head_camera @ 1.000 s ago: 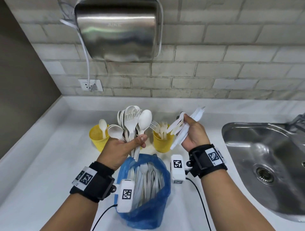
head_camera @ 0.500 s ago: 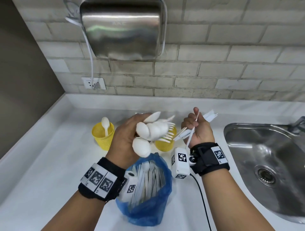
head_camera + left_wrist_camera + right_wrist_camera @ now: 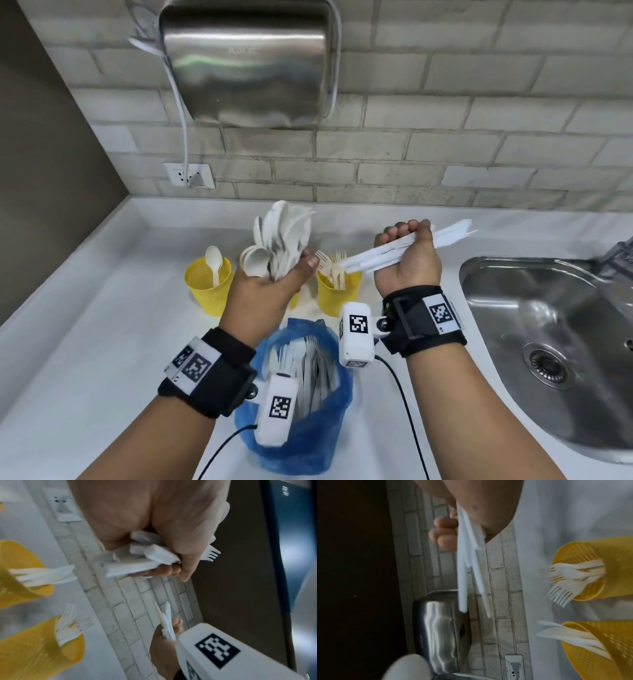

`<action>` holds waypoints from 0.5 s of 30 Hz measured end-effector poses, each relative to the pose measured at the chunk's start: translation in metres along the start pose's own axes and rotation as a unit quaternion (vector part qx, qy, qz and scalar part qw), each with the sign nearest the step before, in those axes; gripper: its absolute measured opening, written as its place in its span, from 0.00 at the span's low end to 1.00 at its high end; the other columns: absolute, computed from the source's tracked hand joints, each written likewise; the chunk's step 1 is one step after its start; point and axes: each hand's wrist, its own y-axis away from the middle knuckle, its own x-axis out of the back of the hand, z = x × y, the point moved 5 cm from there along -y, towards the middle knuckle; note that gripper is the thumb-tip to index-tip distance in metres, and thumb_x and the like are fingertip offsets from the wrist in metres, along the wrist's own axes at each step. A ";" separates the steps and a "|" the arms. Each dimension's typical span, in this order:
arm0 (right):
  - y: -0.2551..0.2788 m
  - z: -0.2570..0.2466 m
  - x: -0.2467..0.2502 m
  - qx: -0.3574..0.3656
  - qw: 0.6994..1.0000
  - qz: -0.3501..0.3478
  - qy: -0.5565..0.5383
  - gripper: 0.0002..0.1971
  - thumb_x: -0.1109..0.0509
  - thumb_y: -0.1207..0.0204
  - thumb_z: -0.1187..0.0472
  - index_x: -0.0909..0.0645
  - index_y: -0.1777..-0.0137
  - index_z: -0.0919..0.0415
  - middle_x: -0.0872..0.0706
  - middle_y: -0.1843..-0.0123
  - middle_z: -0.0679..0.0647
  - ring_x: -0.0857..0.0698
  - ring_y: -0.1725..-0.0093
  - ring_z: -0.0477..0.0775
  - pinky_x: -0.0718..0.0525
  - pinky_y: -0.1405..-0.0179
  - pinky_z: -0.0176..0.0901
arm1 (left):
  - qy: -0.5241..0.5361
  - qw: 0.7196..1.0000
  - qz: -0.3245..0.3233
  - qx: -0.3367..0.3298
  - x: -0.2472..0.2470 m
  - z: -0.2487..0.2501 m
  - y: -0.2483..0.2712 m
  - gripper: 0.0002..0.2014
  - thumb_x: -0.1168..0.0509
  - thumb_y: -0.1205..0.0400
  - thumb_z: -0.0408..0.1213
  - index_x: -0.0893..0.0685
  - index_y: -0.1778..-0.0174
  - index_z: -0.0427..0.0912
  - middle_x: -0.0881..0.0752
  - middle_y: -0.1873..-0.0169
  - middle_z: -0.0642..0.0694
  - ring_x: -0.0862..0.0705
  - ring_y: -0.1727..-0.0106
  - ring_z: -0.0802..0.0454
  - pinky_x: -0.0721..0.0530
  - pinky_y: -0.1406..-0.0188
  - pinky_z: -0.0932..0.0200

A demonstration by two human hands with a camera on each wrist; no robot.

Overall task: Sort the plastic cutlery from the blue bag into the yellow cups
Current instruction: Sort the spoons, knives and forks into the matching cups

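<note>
Mid-sort: left hand [image 3: 263, 291] grips mixed spoons and forks [image 3: 281, 240]; right hand [image 3: 407, 263] clutches knives [image 3: 411, 246]. Next, probably knives into a yellow cup [image 3: 339, 291].

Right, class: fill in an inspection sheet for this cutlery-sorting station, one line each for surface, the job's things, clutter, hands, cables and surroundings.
Surface: white counter, no spills seen.
Job's things: blue bag stands open, cutlery still inside; left yellow cup holds one spoon; right yellow cup holds forks; a third cup is mostly hidden behind the left hand.
Clutter: nothing seen.
Hands: left hand grips a bunch of spoons and forks; right hand grips a bundle of knives.
Cables: black camera leads trail over the counter.
Surroundings: steel sink, hand dryer, wall socket.
</note>
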 end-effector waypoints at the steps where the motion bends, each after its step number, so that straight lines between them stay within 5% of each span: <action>1: 0.003 -0.003 -0.004 0.015 1.000 -0.001 0.004 0.18 0.40 0.10 0.49 0.25 0.60 0.56 0.25 0.75 0.50 0.22 0.76 0.51 0.20 0.73 0.37 | -0.003 1.000 -0.004 0.025 0.001 -0.005 -0.001 0.10 0.25 0.18 0.36 0.12 0.66 0.44 0.11 0.66 0.50 0.14 0.62 0.55 0.16 0.60 0.65; 3: 0.011 -0.009 -0.013 0.050 0.998 -0.014 0.033 0.18 0.41 0.10 0.44 0.24 0.56 0.55 0.30 0.75 0.50 0.27 0.78 0.51 0.25 0.75 0.38 | 0.043 0.995 -0.029 0.082 -0.001 -0.015 -0.006 0.10 0.29 0.15 0.35 0.13 0.62 0.39 0.13 0.67 0.45 0.16 0.63 0.51 0.20 0.64 0.61; 6: 0.030 -0.019 -0.033 0.133 0.981 -0.069 0.122 0.13 0.37 0.11 0.50 0.24 0.54 0.56 0.37 0.76 0.49 0.38 0.81 0.48 0.36 0.81 0.36 | 0.161 0.963 -0.058 0.208 -0.011 -0.032 -0.011 0.09 0.32 0.15 0.30 0.12 0.44 0.28 0.07 0.46 0.35 0.09 0.48 0.40 0.13 0.63 0.59; 9: 0.054 -0.018 -0.059 0.195 0.945 -0.171 0.200 0.09 0.32 0.13 0.60 0.25 0.56 0.56 0.34 0.80 0.47 0.37 0.83 0.47 0.37 0.82 0.35 | 0.247 0.915 -0.091 0.305 -0.025 -0.042 -0.012 0.06 0.36 0.13 0.30 0.18 0.48 0.29 0.12 0.40 0.24 0.11 0.37 0.29 0.09 0.41 0.47; 11: 0.067 -0.006 -0.066 0.207 0.915 -0.224 0.262 0.10 0.29 0.16 0.63 0.25 0.57 0.55 0.29 0.80 0.47 0.34 0.84 0.48 0.33 0.81 0.36 | 0.286 0.884 -0.127 0.348 -0.034 -0.045 -0.011 0.07 0.38 0.12 0.32 0.20 0.51 0.33 0.11 0.42 0.23 0.10 0.40 0.29 0.12 0.36 0.42; 15: 0.071 0.028 -0.048 0.205 0.854 -0.248 0.410 0.14 0.25 0.19 0.61 0.23 0.65 0.57 0.23 0.78 0.48 0.25 0.78 0.49 0.24 0.74 0.39 | 0.345 0.843 -0.175 0.374 -0.044 -0.047 -0.011 0.15 0.38 0.15 0.36 0.19 0.36 0.31 0.13 0.44 0.30 0.09 0.46 0.39 0.07 0.45 0.44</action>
